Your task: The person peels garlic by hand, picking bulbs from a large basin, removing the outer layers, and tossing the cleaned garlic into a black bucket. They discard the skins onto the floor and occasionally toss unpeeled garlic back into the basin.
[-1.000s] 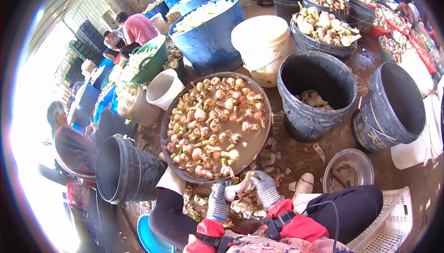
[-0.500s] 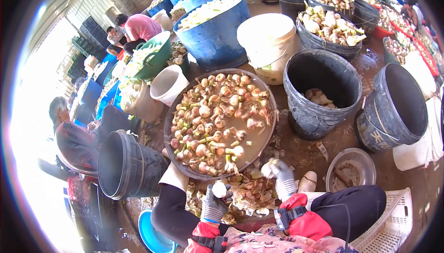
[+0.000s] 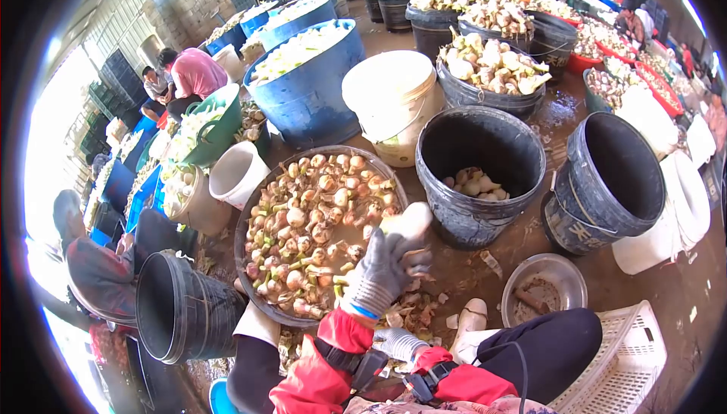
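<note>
My left hand [image 3: 382, 270], in a grey glove with a striped cuff, is raised over the near right rim of a round tub [image 3: 244, 263]. A pale, motion-blurred garlic bulb [image 3: 410, 221] shows at its fingers, which look closed around it. Brownish, unpeeled garlic bulbs [image 3: 297, 217] float in murky water in the tub. My right hand [image 3: 399, 343], also gloved, is low by my lap, near loose peelings [image 3: 413, 309]; my left forearm covers its fingers. Beyond the left hand stands a black bucket [image 3: 481, 213] with several whitish bulbs [image 3: 475, 183] at its bottom.
Another black bucket [image 3: 606, 187] and a metal basin [image 3: 544, 293] stand at right, beside a white plastic crate [image 3: 617, 361]. A dark bucket [image 3: 178, 308] leans at left near a seated person [image 3: 106, 270]. Behind are a white bucket [image 3: 390, 111] and a blue tub [image 3: 307, 96].
My left hand has risen and swung forward and right, from my lap towards the black bucket, with the pale bulb. My right hand has drawn back left, below the left forearm. The view has shifted.
</note>
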Tool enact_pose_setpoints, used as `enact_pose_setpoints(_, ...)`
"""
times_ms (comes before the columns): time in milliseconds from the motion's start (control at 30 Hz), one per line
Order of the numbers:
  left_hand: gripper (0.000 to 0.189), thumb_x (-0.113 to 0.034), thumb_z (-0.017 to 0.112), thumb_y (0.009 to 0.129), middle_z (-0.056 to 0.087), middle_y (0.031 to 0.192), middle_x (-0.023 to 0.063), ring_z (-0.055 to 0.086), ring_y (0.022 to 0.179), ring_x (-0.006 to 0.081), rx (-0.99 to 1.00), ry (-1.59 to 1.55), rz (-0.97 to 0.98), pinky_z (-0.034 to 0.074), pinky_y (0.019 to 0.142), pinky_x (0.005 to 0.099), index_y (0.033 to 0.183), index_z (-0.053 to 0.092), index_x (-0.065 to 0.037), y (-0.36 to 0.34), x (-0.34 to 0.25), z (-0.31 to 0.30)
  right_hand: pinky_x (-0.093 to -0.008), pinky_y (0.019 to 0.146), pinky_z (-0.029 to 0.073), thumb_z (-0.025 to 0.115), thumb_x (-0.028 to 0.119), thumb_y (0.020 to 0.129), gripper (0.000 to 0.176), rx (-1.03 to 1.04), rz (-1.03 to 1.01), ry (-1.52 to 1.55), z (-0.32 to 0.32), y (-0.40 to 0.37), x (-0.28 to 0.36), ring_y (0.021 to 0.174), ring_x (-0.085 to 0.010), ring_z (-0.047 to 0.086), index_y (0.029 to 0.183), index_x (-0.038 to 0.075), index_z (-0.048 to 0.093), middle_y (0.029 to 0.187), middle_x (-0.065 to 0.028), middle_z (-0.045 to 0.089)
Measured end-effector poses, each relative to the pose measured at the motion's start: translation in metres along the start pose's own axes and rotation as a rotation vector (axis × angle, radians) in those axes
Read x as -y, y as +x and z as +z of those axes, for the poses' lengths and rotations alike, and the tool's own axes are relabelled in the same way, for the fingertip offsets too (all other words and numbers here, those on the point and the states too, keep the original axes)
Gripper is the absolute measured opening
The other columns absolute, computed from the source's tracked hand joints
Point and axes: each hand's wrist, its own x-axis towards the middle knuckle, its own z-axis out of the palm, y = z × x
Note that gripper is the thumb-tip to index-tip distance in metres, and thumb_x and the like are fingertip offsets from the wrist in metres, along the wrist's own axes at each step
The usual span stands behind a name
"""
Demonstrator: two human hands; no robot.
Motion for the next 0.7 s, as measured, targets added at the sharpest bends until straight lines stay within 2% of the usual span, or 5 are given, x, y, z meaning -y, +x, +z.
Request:
enact_pose_setpoints(167, 0.082, -0.055, 0.053, 0.086, 0.048, 0.124, 0.0188, 0.056, 0.096, 0.0278, -0.06, 0.218, 0.198, 0.048, 0.081, 0.0425, 0.142, 0.022, -0.003, 0.006, -0.055, 0.001, -0.0354, 0.083, 0.046, 0.053, 0.036, 0.089, 0.034, 0.041, 0.077, 0.124, -0.006, -0.001, 0.007, 0.091, -0.0303, 0.061, 0.106, 0.007, 0.061, 0.098, -0.0148, 0.065)
enact_pose_setpoints(267, 0.039, -0.032, 0.057, 0.09, 0.061, 0.094, 0.0113, 0.062, 0.073, 0.0233, -0.487, 0.453, 0.344, 0.053, 0.063, 0.0352, 0.117, 0.052, -0.005, -0.011, -0.061, -0.098, -0.0343, 0.087, 0.046, 0.053, 0.036, 0.089, 0.039, 0.086, 0.112, 0.194, -0.014, 0.001, 0.016, 0.098, -0.0304, 0.06, 0.112, 0.005, 0.059, 0.107, -0.0155, 0.063)
enact_pose_setpoints(400, 0.03, -0.033, 0.063, 0.077, 0.063, 0.064, 0.0061, 0.059, 0.058, 0.0129, -0.902, 1.317, -0.102, 0.048, 0.059, 0.0307, 0.086, 0.069, -0.005, -0.04, -0.037, -0.208, -0.0335, 0.09, 0.045, 0.053, 0.036, 0.089, 0.041, 0.115, 0.094, 0.174, -0.007, 0.014, 0.009, 0.101, -0.0301, 0.06, 0.116, 0.006, 0.058, 0.111, -0.0155, 0.062)
enact_pose_setpoints(533, 0.056, -0.045, 0.066, 0.075, 0.065, 0.105, 0.017, 0.063, 0.094, 0.0273, -0.495, 1.933, -0.61, 0.048, 0.081, 0.0342, 0.111, 0.061, -0.003, -0.027, -0.002, -0.243, -0.0329, 0.092, 0.044, 0.052, 0.034, 0.089, 0.042, 0.142, 0.166, 0.175, -0.01, 0.02, 0.012, 0.107, -0.0303, 0.057, 0.12, 0.006, 0.056, 0.117, -0.0153, 0.06)
enact_pose_setpoints(700, 0.057, -0.031, 0.071, 0.075, 0.064, 0.104, 0.0167, 0.061, 0.093, 0.0253, -0.294, 1.414, -0.44, 0.047, 0.083, 0.0324, 0.119, 0.053, 0.0, -0.009, 0.017, -0.267, -0.0323, 0.084, 0.047, 0.054, 0.036, 0.09, 0.039, 0.013, 0.214, 0.282, -0.004, 0.026, -0.002, 0.092, -0.027, 0.061, 0.111, 0.004, 0.06, 0.103, -0.0144, 0.064)
